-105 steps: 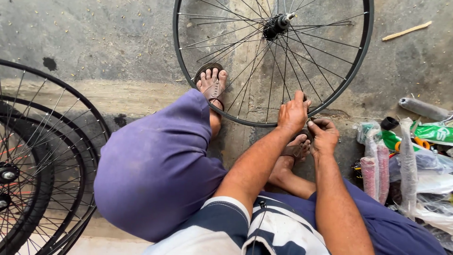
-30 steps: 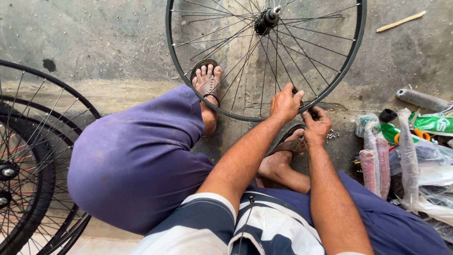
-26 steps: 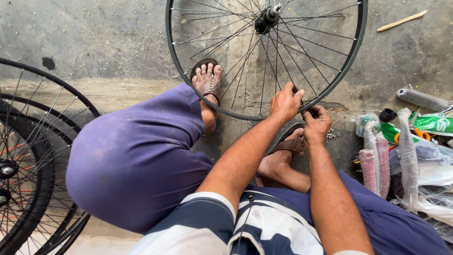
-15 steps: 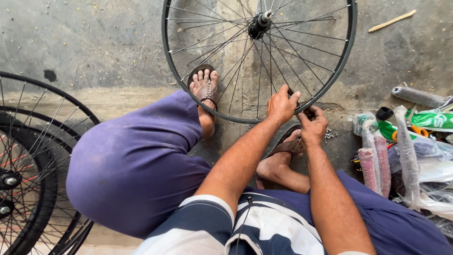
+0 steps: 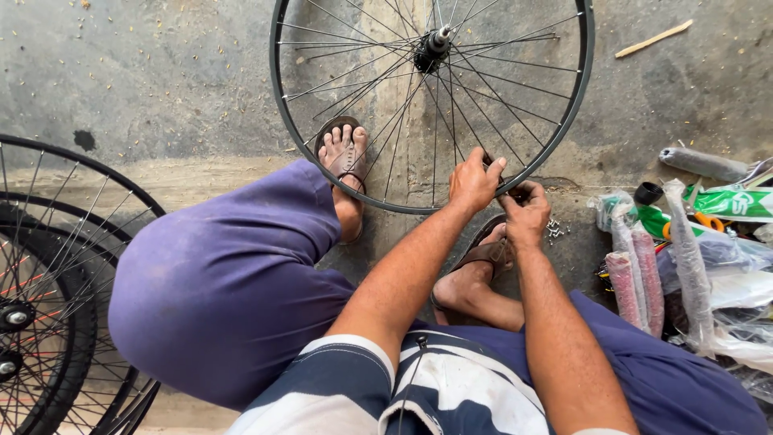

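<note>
**Both hands at lower rim of spoked wheel**

Nearest: striped shirt (image 5: 419,387), purple shorts (image 5: 225,282) over raised left knee. Forearms reaching forward between the knees.

Right hand (image 5: 527,213) curled at rim, low right; fingers bunched together on something small and dark, too hidden to identify. Just beside it, right foot in brown sandal (image 5: 483,254), tucked under. Small heap of metal bits (image 5: 554,231) on floor just right of that hand.

Left hand (image 5: 473,181) touching rim from inside the wheel, fingers closed together around rim and spoke ends, thumb up.

Wheel (image 5: 322,165) upright on concrete floor (image 5: 145,80), lower rim between the feet, hub (image 5: 432,48) near top of view. Left foot (image 5: 345,157) in sandal seen through spokes, pressed near rim.

Left edge: more black wheels (image 5: 48,282), leaning. Right edge: plastic-wrapped bundles (image 5: 644,274), green packet (image 5: 737,201), grey tube (image 5: 704,163). Far right: wooden stick (image 5: 654,38) on floor.
</note>
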`<state>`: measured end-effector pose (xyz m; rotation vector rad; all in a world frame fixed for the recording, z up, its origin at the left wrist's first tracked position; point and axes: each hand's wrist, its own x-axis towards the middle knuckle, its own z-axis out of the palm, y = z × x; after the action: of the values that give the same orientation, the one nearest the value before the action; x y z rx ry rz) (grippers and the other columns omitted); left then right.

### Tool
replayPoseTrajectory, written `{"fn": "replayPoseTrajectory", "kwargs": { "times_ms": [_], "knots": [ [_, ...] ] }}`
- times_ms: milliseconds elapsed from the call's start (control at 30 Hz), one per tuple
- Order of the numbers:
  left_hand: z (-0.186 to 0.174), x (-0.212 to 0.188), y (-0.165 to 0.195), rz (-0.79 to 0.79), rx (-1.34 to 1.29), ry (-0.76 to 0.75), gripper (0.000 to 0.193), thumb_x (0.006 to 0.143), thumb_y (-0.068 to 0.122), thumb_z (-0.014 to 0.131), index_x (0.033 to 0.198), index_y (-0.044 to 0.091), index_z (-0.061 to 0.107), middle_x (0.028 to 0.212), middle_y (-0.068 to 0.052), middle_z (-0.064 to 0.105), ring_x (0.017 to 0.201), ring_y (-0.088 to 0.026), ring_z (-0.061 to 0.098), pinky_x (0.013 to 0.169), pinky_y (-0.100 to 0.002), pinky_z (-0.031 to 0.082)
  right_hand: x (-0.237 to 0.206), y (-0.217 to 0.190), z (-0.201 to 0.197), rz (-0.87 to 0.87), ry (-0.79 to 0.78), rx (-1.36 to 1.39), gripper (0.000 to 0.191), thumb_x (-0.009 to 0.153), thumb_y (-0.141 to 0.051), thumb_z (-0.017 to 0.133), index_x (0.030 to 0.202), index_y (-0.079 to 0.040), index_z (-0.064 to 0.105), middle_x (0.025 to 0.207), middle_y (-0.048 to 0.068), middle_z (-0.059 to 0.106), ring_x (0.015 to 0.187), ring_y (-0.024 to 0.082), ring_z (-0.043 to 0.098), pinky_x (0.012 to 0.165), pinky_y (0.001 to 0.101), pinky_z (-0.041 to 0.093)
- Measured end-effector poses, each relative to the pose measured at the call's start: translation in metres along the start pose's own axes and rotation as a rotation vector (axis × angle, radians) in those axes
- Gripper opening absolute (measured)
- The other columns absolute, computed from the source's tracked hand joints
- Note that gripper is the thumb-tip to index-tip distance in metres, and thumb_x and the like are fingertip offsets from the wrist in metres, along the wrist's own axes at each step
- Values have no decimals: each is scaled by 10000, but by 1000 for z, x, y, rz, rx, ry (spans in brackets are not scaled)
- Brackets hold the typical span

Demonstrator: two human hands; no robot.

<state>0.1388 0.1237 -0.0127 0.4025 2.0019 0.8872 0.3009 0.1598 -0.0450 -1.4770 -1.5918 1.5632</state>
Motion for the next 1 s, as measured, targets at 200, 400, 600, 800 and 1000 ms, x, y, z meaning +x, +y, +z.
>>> {"fn": "replayPoseTrajectory", "kwargs": {
  "times_ms": [200, 400, 600, 800, 1000],
  "knots": [
    [-1, -1, 2, -23, -24, -25, 402, 931, 476, 638, 1027, 86, 633, 897, -146, 766, 884, -354, 740, 790, -500, 540, -1, -4, 1, -15, 25, -112, 245, 871, 8, 773, 1087, 21, 658, 970, 60, 716, 857, 113, 673, 760, 256, 578],
    [-4, -1, 5, -84, -16, -64, 393, 928, 483, 622, 1039, 106, 632, 869, -129, 765, 871, -319, 743, 791, -491, 538, -2, -9, 2, 5, -6, -118, 164, 931, -8, 721, 1093, 4, 698, 1006, 55, 738, 884, 113, 700, 781, 248, 585],
    [-3, -1, 3, 5, -25, -6, 411, 937, 494, 636, 1040, 96, 647, 899, -121, 765, 886, -331, 719, 801, -485, 538, -1, -10, 2, -4, -20, -103, 184, 967, -18, 706, 1149, 8, 703, 1007, 61, 743, 873, 119, 687, 776, 258, 575],
    [4, 4, -8, -11, -23, -11, 397, 925, 468, 633, 1026, 84, 633, 912, -156, 756, 900, -374, 735, 813, -513, 537, 1, 2, -1, -30, -21, -148, 211, 943, -37, 713, 1146, 19, 698, 999, 56, 742, 870, 123, 692, 785, 265, 575],
    [-7, -8, -16, 205, 362, -14, 229, 970, 249, 569, 1159, 122, 597, 1034, -231, 723, 975, -476, 683, 854, -579, 527, 18, 21, -2, 265, 60, 482, 220, 983, -87, 658, 1187, -20, 611, 996, 39, 692, 818, 165, 675, 735, 303, 591]
  ]
}}
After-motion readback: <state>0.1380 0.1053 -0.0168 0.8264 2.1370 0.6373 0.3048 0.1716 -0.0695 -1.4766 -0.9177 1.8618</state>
